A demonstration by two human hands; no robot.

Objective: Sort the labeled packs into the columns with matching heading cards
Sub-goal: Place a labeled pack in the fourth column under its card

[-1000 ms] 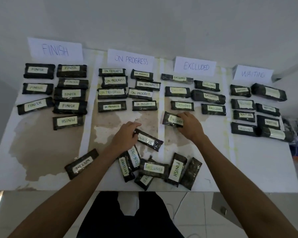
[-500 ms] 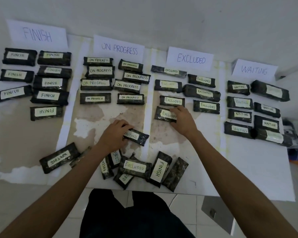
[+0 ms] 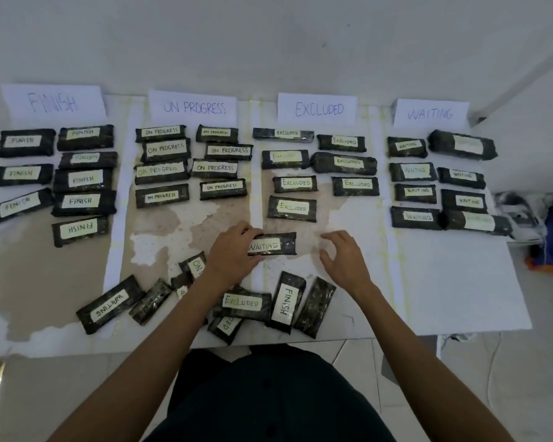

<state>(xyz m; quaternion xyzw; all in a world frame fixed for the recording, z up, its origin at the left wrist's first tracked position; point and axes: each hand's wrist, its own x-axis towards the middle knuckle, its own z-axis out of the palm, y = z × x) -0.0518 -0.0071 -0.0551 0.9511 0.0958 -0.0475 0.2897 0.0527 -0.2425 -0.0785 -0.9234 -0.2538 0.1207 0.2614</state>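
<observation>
Four heading cards stand along the back: FINISH (image 3: 53,102), ON PROGRESS (image 3: 193,107), EXCLUDED (image 3: 318,109), WAITING (image 3: 430,114). Dark labeled packs lie in rows under each. My left hand (image 3: 232,255) grips the left end of a WAITING pack (image 3: 276,244) over the strip between the two middle columns. My right hand (image 3: 344,258) hovers open just right of it, holding nothing. An EXCLUDED pack (image 3: 291,208) lies lowest in its column. Unsorted packs near the front edge include EXCLUDED (image 3: 241,303), FINISH (image 3: 287,302) and WAITING (image 3: 109,304).
The white table (image 3: 454,288) is worn brown in patches. White paper strips (image 3: 117,237) divide the columns. Clutter in blue and grey (image 3: 543,224) sits off the table's right side. The tiled floor shows beyond the front edge.
My right hand let go of the EXCLUDED pack in its column and drew back, open. My left hand carried the WAITING pack to the right, toward the right hand.
</observation>
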